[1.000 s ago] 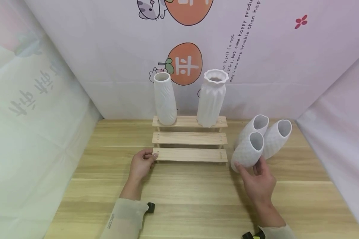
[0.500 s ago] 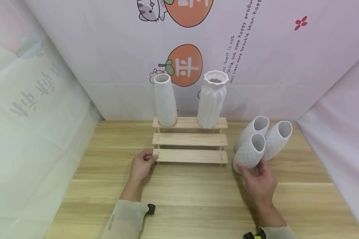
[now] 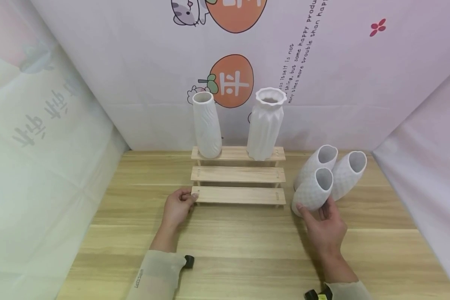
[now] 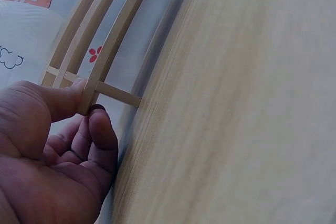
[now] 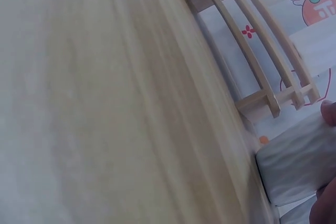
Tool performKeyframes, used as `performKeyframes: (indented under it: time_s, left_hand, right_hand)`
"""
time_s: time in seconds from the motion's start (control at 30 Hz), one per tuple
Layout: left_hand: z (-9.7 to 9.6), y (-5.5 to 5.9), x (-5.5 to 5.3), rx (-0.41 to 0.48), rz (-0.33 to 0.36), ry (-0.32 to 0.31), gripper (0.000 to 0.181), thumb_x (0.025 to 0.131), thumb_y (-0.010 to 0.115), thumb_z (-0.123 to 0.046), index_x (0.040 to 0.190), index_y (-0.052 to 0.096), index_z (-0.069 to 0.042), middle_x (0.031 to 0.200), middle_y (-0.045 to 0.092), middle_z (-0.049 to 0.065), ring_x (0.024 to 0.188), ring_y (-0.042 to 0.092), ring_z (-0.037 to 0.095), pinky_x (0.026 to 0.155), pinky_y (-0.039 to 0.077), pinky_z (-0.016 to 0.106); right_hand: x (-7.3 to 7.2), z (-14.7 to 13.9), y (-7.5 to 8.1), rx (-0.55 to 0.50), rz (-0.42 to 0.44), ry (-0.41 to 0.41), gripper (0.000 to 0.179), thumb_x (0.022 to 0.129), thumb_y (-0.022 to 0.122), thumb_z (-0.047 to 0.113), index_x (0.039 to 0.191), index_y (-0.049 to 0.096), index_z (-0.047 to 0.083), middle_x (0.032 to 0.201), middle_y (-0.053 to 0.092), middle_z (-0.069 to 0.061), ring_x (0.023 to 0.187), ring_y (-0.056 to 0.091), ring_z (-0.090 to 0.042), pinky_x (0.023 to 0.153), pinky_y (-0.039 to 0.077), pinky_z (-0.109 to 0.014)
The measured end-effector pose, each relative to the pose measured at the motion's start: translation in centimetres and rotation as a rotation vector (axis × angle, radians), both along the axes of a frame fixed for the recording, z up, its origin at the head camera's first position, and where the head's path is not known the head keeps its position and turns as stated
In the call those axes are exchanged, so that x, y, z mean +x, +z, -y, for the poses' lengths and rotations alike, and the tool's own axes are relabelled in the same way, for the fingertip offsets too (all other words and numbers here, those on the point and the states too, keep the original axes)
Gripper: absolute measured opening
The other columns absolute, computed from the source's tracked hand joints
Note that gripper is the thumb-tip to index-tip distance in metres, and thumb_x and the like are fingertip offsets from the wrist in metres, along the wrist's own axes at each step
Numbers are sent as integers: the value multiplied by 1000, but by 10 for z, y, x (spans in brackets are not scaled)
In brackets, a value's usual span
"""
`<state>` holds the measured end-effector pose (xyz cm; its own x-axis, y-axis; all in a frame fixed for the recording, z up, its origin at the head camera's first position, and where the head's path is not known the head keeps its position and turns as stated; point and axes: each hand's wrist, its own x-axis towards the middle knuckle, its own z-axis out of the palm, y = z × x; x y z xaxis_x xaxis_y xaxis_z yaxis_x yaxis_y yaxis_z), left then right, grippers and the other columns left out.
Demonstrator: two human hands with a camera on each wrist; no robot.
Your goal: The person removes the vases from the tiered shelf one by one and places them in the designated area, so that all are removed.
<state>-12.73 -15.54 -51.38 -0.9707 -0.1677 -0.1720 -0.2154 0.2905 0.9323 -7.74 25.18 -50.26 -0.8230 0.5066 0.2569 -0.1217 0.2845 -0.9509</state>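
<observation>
A three-tier wooden stand is on the table, its front left corner pinched between the thumb and fingers of my left hand. In the left wrist view the thumb lies on top of the slat and the fingers are beneath. My right hand holds the nearest of three white textured vases around its lower part. That vase stands on the table in the right wrist view. Right behind it are a second textured vase and a third one, close together.
On the stand's top tier stand a slim white vase at left and a fluted white vase with a scalloped rim at right. A printed cloth hangs behind the wooden table, with more cloth at both sides.
The vase in my right hand has shifted slightly to the right, with the hand. My left hand keeps its grip on the stand; the other vases stay where they were.
</observation>
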Motion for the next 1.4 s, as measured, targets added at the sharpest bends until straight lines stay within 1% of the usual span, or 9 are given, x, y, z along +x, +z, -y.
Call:
performKeyframes:
  time_s: [0.3, 0.43, 0.67, 0.73, 0.97, 1.1, 1.2, 1.27, 1.4]
  left_hand:
    - [1, 0, -1, -3, 1, -8, 35, 96, 77, -25, 121, 69, -1, 92, 70, 7, 74, 67, 21, 64, 53, 26]
    - [0, 0, -1, -3, -5, -6, 34, 96, 77, -23, 120, 69, -1, 92, 70, 7, 74, 67, 21, 63, 54, 26]
    - [0, 0, -1, -13, -2, -5, 35, 96, 77, -24, 120, 69, -1, 92, 70, 7, 74, 67, 21, 64, 54, 26]
    - [0, 0, -1, -10, -3, -3, 35, 96, 77, -25, 120, 69, -1, 92, 70, 8, 74, 67, 21, 64, 54, 27]
    - [0, 0, -2, -17, -16, -5, 36, 95, 78, -24, 120, 69, 0, 92, 71, 8, 74, 67, 22, 64, 54, 27]
    - [1, -1, -1, -24, -12, -5, 36, 96, 77, -25, 121, 69, -1, 92, 71, 7, 74, 67, 21, 65, 54, 27]
    - [1, -3, -1, -24, -14, -7, 37, 96, 77, -26, 122, 69, -1, 92, 71, 8, 75, 67, 22, 65, 54, 27]
    - [2, -4, -1, -22, -19, -7, 38, 96, 78, -26, 122, 69, -1, 93, 71, 8, 75, 68, 22, 65, 54, 26]
    - [2, -4, -1, -20, -22, -2, 37, 96, 78, -26, 121, 69, 0, 92, 71, 8, 74, 68, 23, 64, 53, 26]
  right_hand:
    - [-1, -2, -2, 57, 17, 6, 79, 74, 94, 2, 145, 60, 10, 145, 60, -15, 133, 58, -23, 105, 47, -22]
    - [1, -2, -2, 66, 28, 1, 77, 74, 94, 4, 143, 61, 10, 144, 61, -14, 132, 59, -22, 105, 47, -23]
    - [5, -1, -3, 76, 38, -23, 77, 77, 92, 5, 145, 59, 12, 145, 59, -18, 133, 58, -24, 106, 47, -23]
    - [7, -1, -2, 82, 32, -27, 77, 76, 93, 5, 145, 60, 13, 145, 60, -16, 133, 59, -24, 106, 47, -22]
    - [11, -1, 3, 73, -37, -29, 74, 75, 93, 1, 142, 62, 11, 141, 63, -13, 132, 59, -21, 108, 47, -27]
    - [14, -1, 6, 54, -38, -59, 74, 75, 92, -2, 141, 62, 10, 142, 63, -13, 134, 58, -21, 109, 46, -30]
    - [18, 1, 12, 67, -44, -97, 71, 74, 92, -4, 139, 63, 6, 139, 65, -14, 132, 60, -20, 108, 47, -29]
    - [22, 4, 19, 77, -84, -115, 68, 74, 91, -7, 136, 65, 2, 135, 67, -16, 129, 62, -21, 108, 48, -30]
    - [31, 14, 37, 85, -205, -129, 60, 73, 86, -15, 129, 65, -9, 126, 69, -25, 122, 67, -22, 106, 50, -30]
